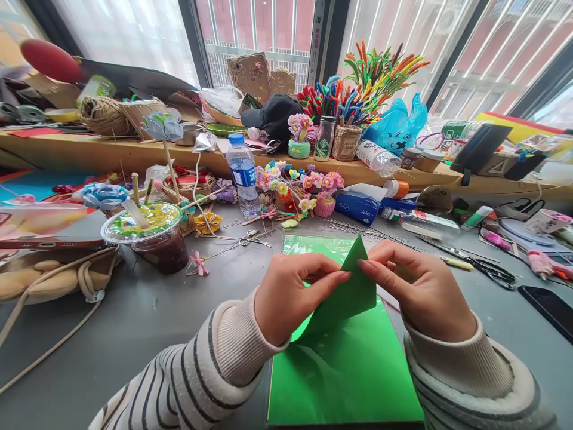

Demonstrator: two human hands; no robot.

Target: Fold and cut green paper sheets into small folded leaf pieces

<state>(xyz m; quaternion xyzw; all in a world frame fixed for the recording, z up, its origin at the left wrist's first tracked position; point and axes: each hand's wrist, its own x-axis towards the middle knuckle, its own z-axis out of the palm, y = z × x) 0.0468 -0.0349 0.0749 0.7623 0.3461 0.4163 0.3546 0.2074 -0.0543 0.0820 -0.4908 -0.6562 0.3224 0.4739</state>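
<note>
pinching a bent green sheet (353,292) above the green pack (344,382), left hand (286,292) and right hand (434,292) each have a closed grip near its top; bending or folding seems in hand, and the next move likely calls for light, even fingers.

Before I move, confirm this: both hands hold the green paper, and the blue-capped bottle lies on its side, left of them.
The head view shows the blue-capped bottle upright, not on its side. Left hand and right hand do hold the green paper, with the bottle left of them.
</note>
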